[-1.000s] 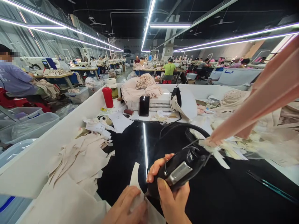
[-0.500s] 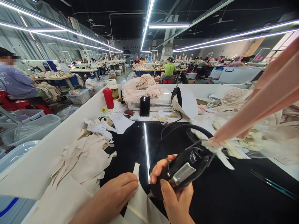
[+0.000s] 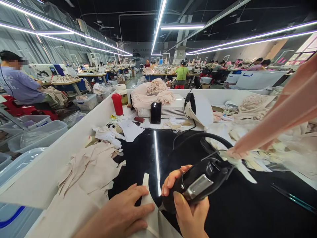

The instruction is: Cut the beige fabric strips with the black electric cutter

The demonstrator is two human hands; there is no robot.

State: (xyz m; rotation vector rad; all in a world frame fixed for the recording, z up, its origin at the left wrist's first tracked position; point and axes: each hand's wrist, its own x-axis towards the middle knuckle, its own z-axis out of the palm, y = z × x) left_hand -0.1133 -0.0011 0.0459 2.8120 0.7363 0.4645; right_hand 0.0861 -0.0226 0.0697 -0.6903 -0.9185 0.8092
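My right hand (image 3: 189, 205) is wrapped round a black corded hand tool (image 3: 195, 185) with a silver plate on its side. Its pointed tip is low, close to the fabric and left of my hand; whether it touches cannot be told. My left hand (image 3: 126, 210) lies with its fingers spread on a pale fabric strip (image 3: 146, 180), pressing it to the black work surface. The lower end of the fabric runs out of the frame. A pink cloth band (image 3: 269, 122) is tied to the rear of the tool and rises to the upper right.
Beige fabric pieces (image 3: 91, 165) lie in a pile on the left. Tweezers (image 3: 293, 197) rest at the right. Behind stand a white box (image 3: 170, 107), a phone (image 3: 156, 112) and a red cup (image 3: 117, 104). White walls (image 3: 32, 188) edge the table; people sew beyond.
My left hand has opened from fingers held together to spread fingers on the fabric. The right hand keeps its hold on the tool. The whole view has shifted slightly.
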